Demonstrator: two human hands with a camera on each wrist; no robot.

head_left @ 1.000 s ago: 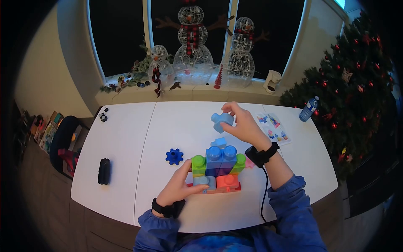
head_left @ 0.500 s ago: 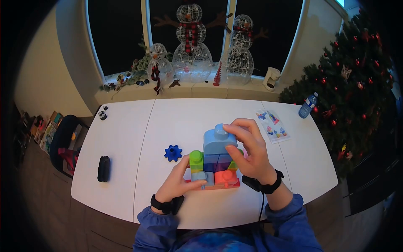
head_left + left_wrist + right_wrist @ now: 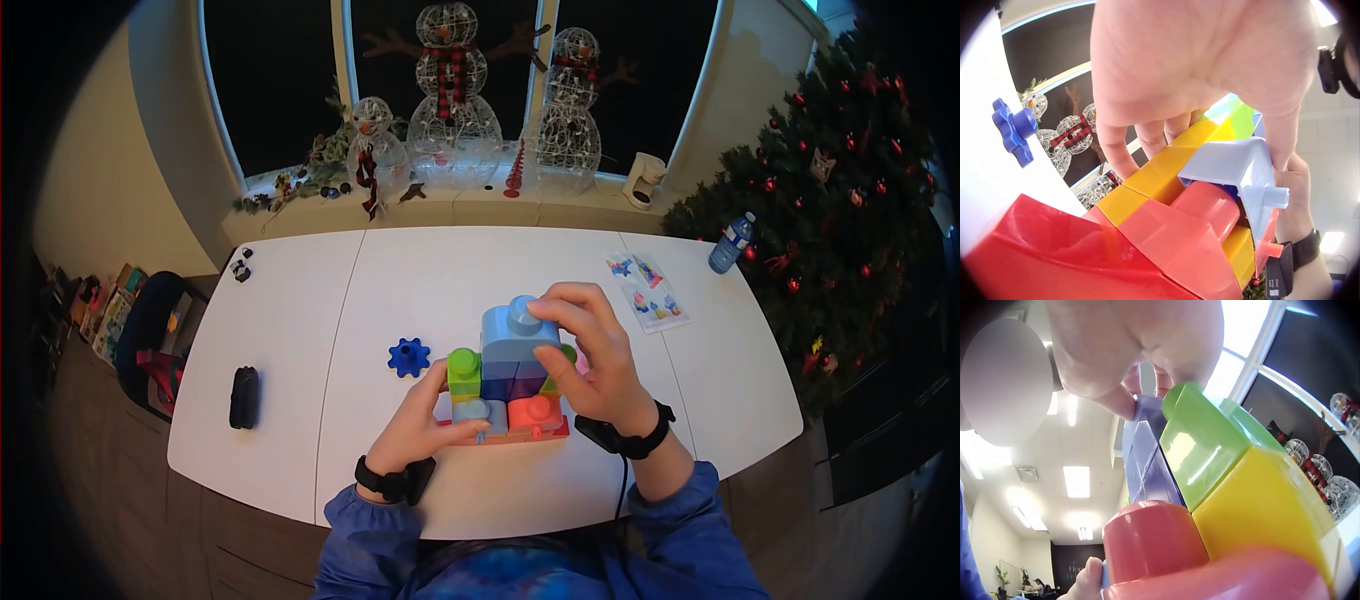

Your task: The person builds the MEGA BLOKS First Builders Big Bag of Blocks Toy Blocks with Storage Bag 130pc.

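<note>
A stack of toy building blocks stands on the white table (image 3: 250, 480), with a coral block (image 3: 535, 412) and a grey-blue block (image 3: 470, 410) low in front. Above them are dark blue blocks (image 3: 497, 386) and a lime green block (image 3: 463, 370). My left hand (image 3: 408, 425) grips the stack's left side, thumb across the grey-blue block. My right hand (image 3: 605, 370) pinches a rounded light blue block (image 3: 508, 338) at the top, over the dark blue ones. Yellow blocks (image 3: 1160, 172) show along the side in the left wrist view. Green and red blocks (image 3: 1154, 540) fill the right wrist view.
Left of the stack lies a dark blue gear-shaped piece (image 3: 408, 357). A black case (image 3: 244, 398) lies farther left. An instruction sheet (image 3: 648, 292) and a water bottle (image 3: 733, 243) are at the back right. A pink piece (image 3: 577, 362) is mostly hidden behind the right hand.
My right hand has brought the light blue block from behind the stack, nearer and onto its top. The left hand keeps its grip. A small light blue piece behind the stack is now hidden.
</note>
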